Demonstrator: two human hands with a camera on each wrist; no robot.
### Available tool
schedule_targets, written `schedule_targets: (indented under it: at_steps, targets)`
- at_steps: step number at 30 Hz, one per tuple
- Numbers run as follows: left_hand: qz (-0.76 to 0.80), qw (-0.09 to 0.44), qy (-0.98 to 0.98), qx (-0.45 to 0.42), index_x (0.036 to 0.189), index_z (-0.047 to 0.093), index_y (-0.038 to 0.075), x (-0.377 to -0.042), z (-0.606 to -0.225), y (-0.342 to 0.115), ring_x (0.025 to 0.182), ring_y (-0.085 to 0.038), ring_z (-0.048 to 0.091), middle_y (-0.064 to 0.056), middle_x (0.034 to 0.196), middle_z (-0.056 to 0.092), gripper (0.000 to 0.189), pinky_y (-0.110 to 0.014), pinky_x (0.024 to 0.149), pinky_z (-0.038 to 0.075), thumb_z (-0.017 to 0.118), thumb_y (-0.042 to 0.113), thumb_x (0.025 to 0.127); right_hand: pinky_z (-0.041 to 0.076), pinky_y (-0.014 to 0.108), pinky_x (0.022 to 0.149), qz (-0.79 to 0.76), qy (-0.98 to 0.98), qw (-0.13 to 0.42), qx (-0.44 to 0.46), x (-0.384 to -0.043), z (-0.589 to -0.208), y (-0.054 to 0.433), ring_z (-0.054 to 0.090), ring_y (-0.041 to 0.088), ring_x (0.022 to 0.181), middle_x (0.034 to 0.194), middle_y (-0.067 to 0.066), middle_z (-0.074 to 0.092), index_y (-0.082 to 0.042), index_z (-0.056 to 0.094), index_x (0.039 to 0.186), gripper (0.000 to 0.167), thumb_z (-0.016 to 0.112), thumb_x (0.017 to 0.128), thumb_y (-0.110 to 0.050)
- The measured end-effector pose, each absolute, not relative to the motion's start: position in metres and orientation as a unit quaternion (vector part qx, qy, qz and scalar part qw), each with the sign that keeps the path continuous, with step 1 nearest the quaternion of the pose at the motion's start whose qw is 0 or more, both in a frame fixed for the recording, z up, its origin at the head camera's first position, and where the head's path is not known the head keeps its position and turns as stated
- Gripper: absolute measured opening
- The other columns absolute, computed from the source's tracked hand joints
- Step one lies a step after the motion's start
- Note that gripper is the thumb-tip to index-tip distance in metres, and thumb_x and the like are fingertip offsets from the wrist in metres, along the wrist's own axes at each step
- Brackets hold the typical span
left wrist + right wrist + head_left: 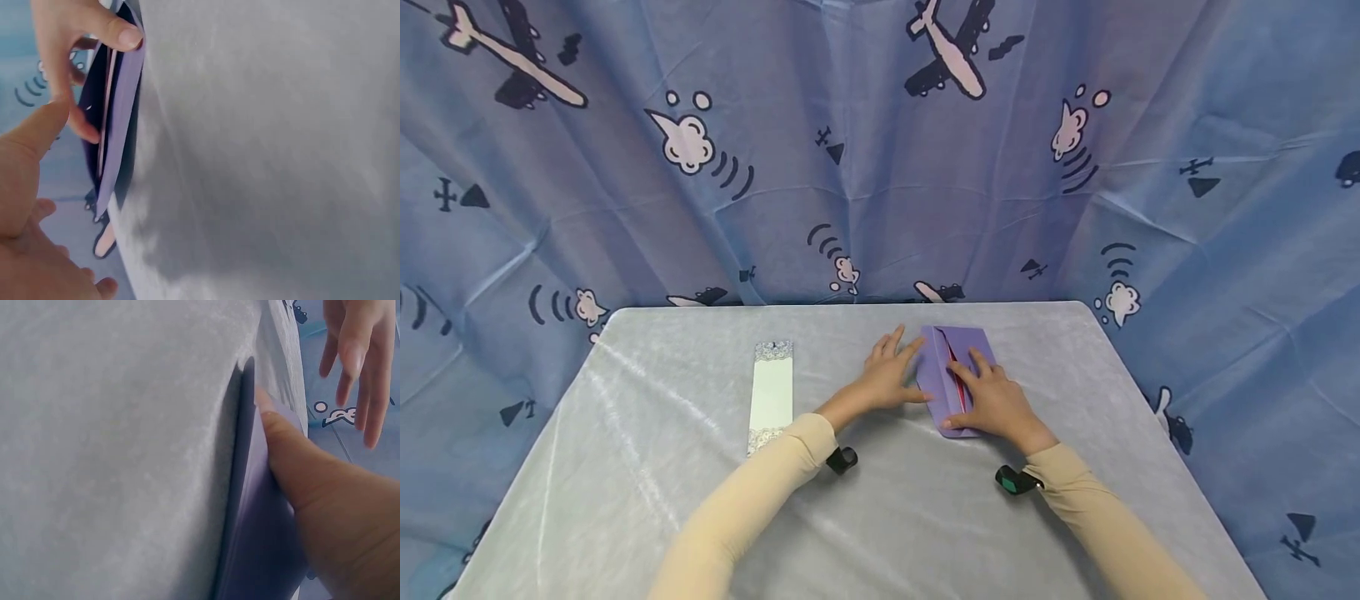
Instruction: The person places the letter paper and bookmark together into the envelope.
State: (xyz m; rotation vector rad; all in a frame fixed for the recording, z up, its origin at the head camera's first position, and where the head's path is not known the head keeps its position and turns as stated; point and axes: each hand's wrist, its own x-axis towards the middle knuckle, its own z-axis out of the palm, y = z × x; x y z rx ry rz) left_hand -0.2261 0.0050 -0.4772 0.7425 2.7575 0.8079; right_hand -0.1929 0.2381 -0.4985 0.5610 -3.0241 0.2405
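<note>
A purple envelope lies near the far edge of the table, its mouth gaping along its length and a red strip showing inside. My right hand holds the envelope, thumb at its near end and a bent finger at the opening. In the left wrist view, that thumb presses on the rim while a finger reaches into the gap. Spread fingers mark my left hand, just beside the envelope's left edge. Whether its fingertips touch the paper I cannot tell.
Left of the hands lies a long pale card with patterned bands at both ends, its lower end partly behind the left sleeve. A grey cloth covers the table. Behind it hangs a blue curtain printed with planes.
</note>
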Motion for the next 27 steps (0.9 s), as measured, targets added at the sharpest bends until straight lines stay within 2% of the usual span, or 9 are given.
schedule_targets:
  at_steps: [12, 20, 27]
  targets:
    - [0.385, 0.05, 0.898, 0.207, 0.157, 0.028, 0.022, -0.212, -0.461, -0.042, 0.145, -0.041, 0.025, -0.017, 0.164, 0.018, 0.094, -0.058, 0.114, 0.034, 0.081, 0.035, 0.081, 0.052, 0.063, 0.068, 0.083, -0.979, 0.035, 0.185, -0.193, -0.499, 0.239, 0.054, 0.058, 0.116, 0.152, 0.032, 0.036, -0.019, 0.049, 0.145, 0.107, 0.081, 0.058, -0.071]
    - [0.434, 0.009, 0.885, 0.167, 0.153, 0.036, 0.023, -0.208, -0.462, -0.083, 0.136, -0.034, 0.045, -0.014, 0.148, 0.044, 0.086, -0.051, 0.109, 0.043, 0.082, 0.027, 0.081, 0.052, 0.063, 0.069, 0.088, -0.979, 0.036, 0.183, -0.191, -0.499, 0.238, 0.053, 0.057, 0.117, 0.152, 0.032, 0.036, -0.019, 0.049, 0.145, 0.107, 0.083, 0.057, -0.069]
    - [0.462, -0.021, 0.876, 0.137, 0.15, 0.042, 0.018, -0.208, -0.469, -0.128, 0.122, -0.036, 0.055, -0.018, 0.138, 0.052, 0.077, -0.051, 0.098, 0.05, 0.08, 0.02, 0.083, 0.052, 0.062, 0.068, 0.092, -0.979, 0.036, 0.181, -0.19, -0.5, 0.239, 0.053, 0.057, 0.117, 0.152, 0.032, 0.035, -0.019, 0.049, 0.145, 0.106, 0.083, 0.058, -0.069]
